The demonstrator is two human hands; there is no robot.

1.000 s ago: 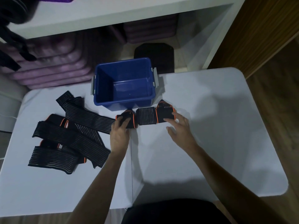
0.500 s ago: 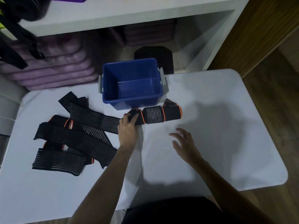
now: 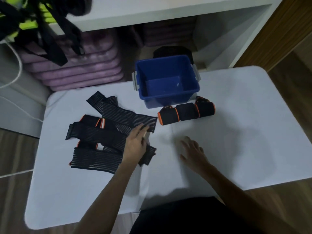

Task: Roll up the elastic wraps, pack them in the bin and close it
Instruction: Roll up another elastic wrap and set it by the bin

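The bin (image 3: pixel 167 81) is deep blue with grey latches (image 3: pixel 135 80), the elastic wraps (image 3: pixel 101 134) are black, pale-striped and orange-edged, and the table (image 3: pixel 236 132) is white.

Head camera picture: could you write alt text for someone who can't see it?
A person's left hand rests on a pile of flat black elastic wraps with orange trim on a white table, while the right hand hovers open beside it. Three rolled black wraps lie in a row in front of an open, empty blue plastic bin.
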